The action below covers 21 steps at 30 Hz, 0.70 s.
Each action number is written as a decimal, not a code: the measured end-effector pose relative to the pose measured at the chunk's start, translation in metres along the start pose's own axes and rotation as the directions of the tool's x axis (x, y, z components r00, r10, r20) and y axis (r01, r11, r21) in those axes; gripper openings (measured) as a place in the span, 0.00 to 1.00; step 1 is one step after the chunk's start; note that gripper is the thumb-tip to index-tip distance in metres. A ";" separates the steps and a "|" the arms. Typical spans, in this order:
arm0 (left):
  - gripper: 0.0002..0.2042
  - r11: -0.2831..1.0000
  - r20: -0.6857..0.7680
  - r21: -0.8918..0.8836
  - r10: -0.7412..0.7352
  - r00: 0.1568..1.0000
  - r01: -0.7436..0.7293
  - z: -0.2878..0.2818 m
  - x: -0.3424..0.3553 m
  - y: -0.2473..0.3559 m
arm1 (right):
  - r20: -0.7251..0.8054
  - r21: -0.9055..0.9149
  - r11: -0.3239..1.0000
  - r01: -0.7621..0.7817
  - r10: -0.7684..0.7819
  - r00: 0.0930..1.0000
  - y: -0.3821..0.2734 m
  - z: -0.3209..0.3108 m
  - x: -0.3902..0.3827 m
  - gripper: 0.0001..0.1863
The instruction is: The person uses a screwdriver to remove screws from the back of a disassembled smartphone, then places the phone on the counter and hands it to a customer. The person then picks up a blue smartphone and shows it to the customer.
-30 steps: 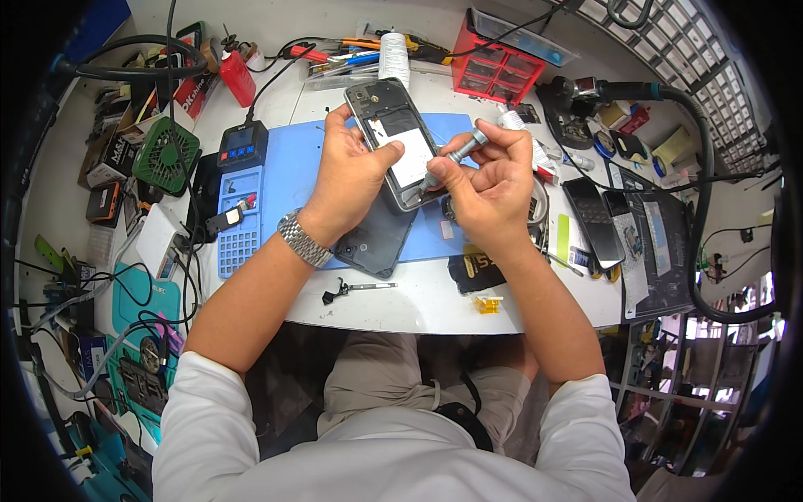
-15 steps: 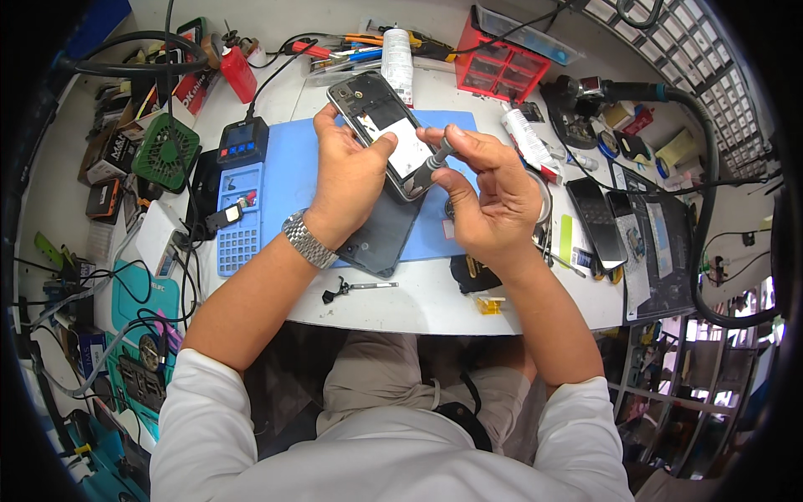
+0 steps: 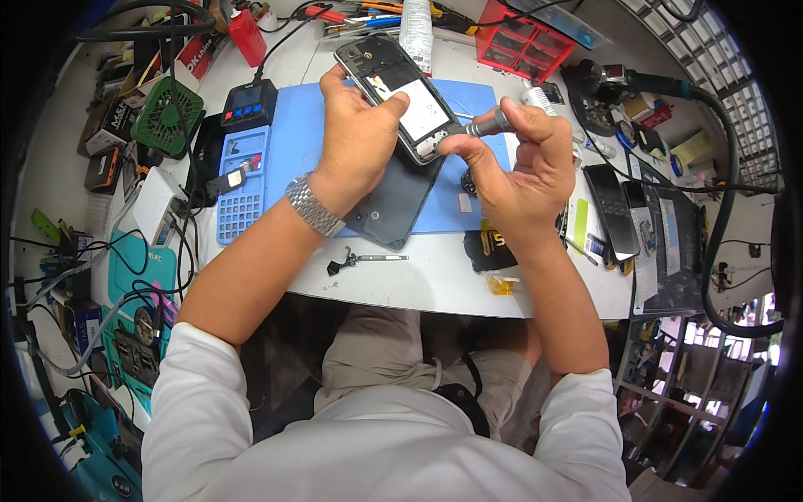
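My left hand (image 3: pixel 361 134) is closed around the left edge of an opened smartphone (image 3: pixel 422 107), thumb pressed on its white battery. Dark inner parts show at the phone's top, and a small board at its lower end. In my right hand (image 3: pixel 529 171) a grey screwdriver (image 3: pixel 489 125) is pinched between thumb and fingers, lying nearly level beside the phone's lower right corner. Whether its tip touches the phone I cannot tell. Below the phone, a dark back cover (image 3: pixel 391 209) lies partly over the blue mat (image 3: pixel 297 159) and the bench edge side.
Left of the mat's middle sits a blue parts tray (image 3: pixel 241 219), with a small black device (image 3: pixel 249 105) behind it. A thin metal strip with a black end (image 3: pixel 368 258) lies near the front edge. Red drawers (image 3: pixel 523 48) stand at the back; dark phones (image 3: pixel 609 209) lie at right.
My right hand and the screwdriver have moved right, away from over the phone, and the screwdriver has swung from steep to nearly level. The phone's lower end is now uncovered.
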State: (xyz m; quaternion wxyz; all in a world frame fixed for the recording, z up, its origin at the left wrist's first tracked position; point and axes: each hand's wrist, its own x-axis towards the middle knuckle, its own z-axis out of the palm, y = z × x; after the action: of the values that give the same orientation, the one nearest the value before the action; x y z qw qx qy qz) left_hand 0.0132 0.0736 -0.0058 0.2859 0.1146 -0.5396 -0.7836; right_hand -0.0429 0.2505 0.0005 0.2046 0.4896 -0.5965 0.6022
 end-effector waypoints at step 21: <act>0.39 0.999 -0.024 0.020 -0.036 0.999 0.037 0.002 -0.002 0.000 | 0.095 0.089 0.990 -0.112 0.103 0.990 -0.006 -0.005 0.005 0.25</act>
State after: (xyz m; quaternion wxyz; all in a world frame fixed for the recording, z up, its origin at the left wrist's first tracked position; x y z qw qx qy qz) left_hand 0.0140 0.0765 -0.0052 0.2766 0.1366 -0.5420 -0.7817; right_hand -0.0417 0.2546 0.0088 0.1213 0.4924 -0.6016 0.6172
